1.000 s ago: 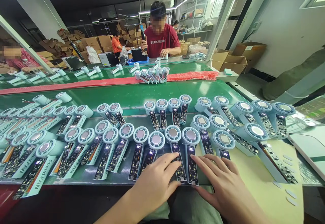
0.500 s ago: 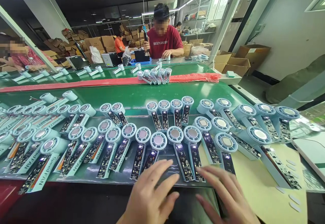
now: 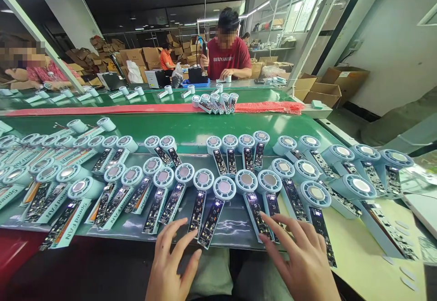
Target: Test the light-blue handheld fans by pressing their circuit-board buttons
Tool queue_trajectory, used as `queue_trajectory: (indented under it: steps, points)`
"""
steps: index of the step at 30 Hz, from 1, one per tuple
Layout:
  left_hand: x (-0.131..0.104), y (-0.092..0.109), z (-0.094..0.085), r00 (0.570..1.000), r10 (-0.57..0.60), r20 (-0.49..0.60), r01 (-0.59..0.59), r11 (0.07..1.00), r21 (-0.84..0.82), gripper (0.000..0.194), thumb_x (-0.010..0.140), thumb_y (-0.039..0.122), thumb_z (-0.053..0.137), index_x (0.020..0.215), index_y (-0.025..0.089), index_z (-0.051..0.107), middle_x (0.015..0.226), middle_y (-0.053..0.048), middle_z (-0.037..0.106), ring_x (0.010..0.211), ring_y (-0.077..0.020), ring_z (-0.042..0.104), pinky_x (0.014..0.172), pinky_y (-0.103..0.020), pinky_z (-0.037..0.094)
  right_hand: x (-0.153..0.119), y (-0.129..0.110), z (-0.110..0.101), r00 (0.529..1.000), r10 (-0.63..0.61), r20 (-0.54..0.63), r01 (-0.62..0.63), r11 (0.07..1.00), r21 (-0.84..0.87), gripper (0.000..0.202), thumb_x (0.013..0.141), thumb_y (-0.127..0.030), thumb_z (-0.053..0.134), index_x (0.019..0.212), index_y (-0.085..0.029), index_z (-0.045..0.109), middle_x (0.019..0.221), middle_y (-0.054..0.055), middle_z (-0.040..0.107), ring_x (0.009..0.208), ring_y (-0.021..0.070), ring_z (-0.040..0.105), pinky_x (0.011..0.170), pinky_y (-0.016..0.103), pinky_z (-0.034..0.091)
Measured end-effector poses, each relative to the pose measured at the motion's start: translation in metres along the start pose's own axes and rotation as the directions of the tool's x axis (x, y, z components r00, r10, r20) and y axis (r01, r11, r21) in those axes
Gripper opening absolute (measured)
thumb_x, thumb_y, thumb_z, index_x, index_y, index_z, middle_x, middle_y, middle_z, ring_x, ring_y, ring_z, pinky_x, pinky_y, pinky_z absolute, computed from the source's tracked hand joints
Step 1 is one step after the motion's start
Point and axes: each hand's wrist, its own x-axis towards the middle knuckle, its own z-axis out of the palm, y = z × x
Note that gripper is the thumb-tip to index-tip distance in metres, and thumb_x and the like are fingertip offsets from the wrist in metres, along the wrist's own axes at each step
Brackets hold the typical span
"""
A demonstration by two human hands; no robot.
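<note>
My left hand (image 3: 175,257) is open, its fingers spread beside the lower ends of two small handheld fans. One is a fan (image 3: 197,210) with its circuit board bare, and to its right lies another fan (image 3: 210,221) with a lit display. My right hand (image 3: 298,251) is open too, with thumb and forefinger apart at the lower end of a fan (image 3: 254,212); whether they touch it I cannot tell. Its fingers partly cover a neighbouring fan (image 3: 272,203). Right of that hand lies a fan (image 3: 321,228) with a lit display.
More pale blue fans (image 3: 80,196) crowd the bench to the left. A yellow board (image 3: 368,242) with small white oval pieces (image 3: 408,272) lies at the right. Beyond the green belt (image 3: 164,125) and a red strip (image 3: 143,108), a person (image 3: 228,55) holds a tool.
My left hand has moved left, away from the middle fans. My right hand has come slightly left and forward, to the fan's lower end. The camera view has shifted a little.
</note>
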Motion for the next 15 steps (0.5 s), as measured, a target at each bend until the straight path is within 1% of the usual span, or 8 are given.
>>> queue_trajectory:
  steps: [2,4,8,11,13,15]
  points:
    - [-0.003,-0.004,0.003,1.000,-0.018,0.005,0.018,1.000,-0.001,0.034,0.081,0.018,0.056,0.114,0.023,0.051,0.124,-0.010,0.043,0.115,-0.0248,0.041,0.084,-0.037,0.049,-0.001,-0.002,0.005,0.999,-0.037,0.022,0.037,0.999,-0.034,0.031,0.090,-0.038,0.046,0.112,-0.021,0.059,0.096,0.008,0.058,0.084,0.0253,0.049,0.068,0.036,0.035]
    - [-0.005,-0.007,0.005,1.000,-0.016,0.007,0.016,1.000,-0.010,0.035,0.081,0.017,0.055,0.115,0.023,0.051,0.124,-0.009,0.043,0.116,-0.0249,0.041,0.087,-0.039,0.048,-0.004,-0.006,0.010,0.998,-0.053,0.031,0.054,0.998,-0.034,0.030,0.090,-0.038,0.046,0.111,-0.020,0.059,0.096,0.009,0.057,0.085,0.0252,0.049,0.068,0.036,0.035]
    - [-0.006,-0.008,0.008,1.000,-0.024,0.010,0.024,0.999,-0.034,0.036,0.081,0.016,0.054,0.116,0.023,0.050,0.124,-0.009,0.043,0.116,-0.0251,0.041,0.089,-0.040,0.047,-0.007,-0.006,0.014,0.999,-0.041,0.035,0.042,0.998,-0.046,0.036,0.089,-0.038,0.047,0.119,-0.019,0.055,0.099,0.010,0.056,0.086,0.0252,0.049,0.070,0.037,0.035]
    - [-0.004,-0.007,0.008,1.000,-0.022,0.008,0.023,0.998,-0.056,0.035,0.081,0.015,0.054,0.115,0.023,0.051,0.124,-0.009,0.044,0.116,-0.0249,0.041,0.088,-0.039,0.047,-0.006,-0.005,0.015,0.999,-0.017,0.028,0.018,0.999,-0.050,0.033,0.089,-0.037,0.047,0.116,-0.022,0.057,0.100,0.010,0.054,0.087,0.0262,0.048,0.071,0.038,0.035]
    - [-0.002,-0.005,0.006,1.000,-0.015,-0.012,0.014,0.997,-0.079,0.033,0.081,0.014,0.054,0.113,0.022,0.052,0.123,-0.010,0.044,0.116,-0.0249,0.042,0.088,-0.039,0.046,-0.005,-0.005,0.015,1.000,0.010,0.022,-0.009,0.999,-0.042,0.031,0.089,-0.037,0.046,0.113,-0.023,0.059,0.103,0.010,0.052,0.089,0.0273,0.047,0.072,0.039,0.035]
    - [-0.001,-0.001,0.004,0.998,0.009,-0.069,-0.016,0.995,-0.102,0.032,0.079,0.011,0.054,0.110,0.021,0.054,0.122,-0.010,0.045,0.115,-0.0252,0.043,0.090,-0.039,0.044,-0.004,-0.008,0.016,0.999,0.032,0.022,-0.031,0.999,-0.039,0.031,0.089,-0.036,0.046,0.113,-0.022,0.059,0.105,0.011,0.051,0.091,0.0283,0.047,0.071,0.040,0.035]
